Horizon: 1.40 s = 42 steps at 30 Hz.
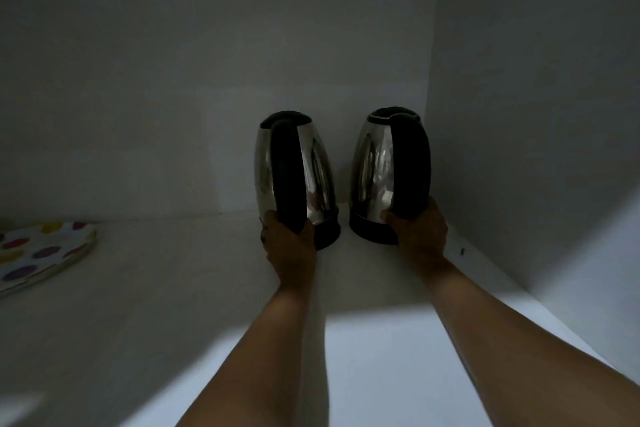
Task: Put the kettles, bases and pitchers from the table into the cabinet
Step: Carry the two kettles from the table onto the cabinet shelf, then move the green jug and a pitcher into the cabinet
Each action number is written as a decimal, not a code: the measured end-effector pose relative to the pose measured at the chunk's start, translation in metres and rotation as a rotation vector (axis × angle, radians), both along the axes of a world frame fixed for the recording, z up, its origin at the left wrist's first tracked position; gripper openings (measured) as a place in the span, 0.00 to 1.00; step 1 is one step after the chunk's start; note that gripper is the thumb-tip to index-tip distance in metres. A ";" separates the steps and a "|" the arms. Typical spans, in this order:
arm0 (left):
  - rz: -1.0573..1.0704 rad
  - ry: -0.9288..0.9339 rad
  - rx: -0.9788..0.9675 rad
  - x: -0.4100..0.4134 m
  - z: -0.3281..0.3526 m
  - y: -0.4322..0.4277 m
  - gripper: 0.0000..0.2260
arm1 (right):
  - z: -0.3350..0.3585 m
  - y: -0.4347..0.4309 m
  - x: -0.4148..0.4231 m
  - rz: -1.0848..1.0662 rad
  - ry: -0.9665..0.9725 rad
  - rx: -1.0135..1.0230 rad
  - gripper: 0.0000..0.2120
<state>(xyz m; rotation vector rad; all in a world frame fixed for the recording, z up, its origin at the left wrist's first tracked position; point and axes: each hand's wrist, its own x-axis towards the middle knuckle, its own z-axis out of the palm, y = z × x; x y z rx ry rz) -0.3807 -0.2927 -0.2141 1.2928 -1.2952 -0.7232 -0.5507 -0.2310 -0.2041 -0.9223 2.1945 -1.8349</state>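
Two steel kettles with black handles, lids and bottoms stand upright side by side deep inside a dim white cabinet, near its back right corner. My left hand (290,240) is closed around the lower end of the left kettle's (318,170) handle. My right hand (417,230) grips the bottom of the right kettle's (374,170) handle. Both kettles rest on the cabinet shelf (363,288), handles facing me. Both forearms reach in from the lower edge.
A flat tray with coloured dots (41,253) lies on the shelf at the far left. The cabinet's right wall (536,114) is close beside the right kettle, and the back wall (207,80) is just behind both.
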 end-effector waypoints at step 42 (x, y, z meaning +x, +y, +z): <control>0.763 -0.730 0.299 0.459 0.002 0.518 0.27 | -0.009 0.361 0.496 1.150 0.617 0.186 0.26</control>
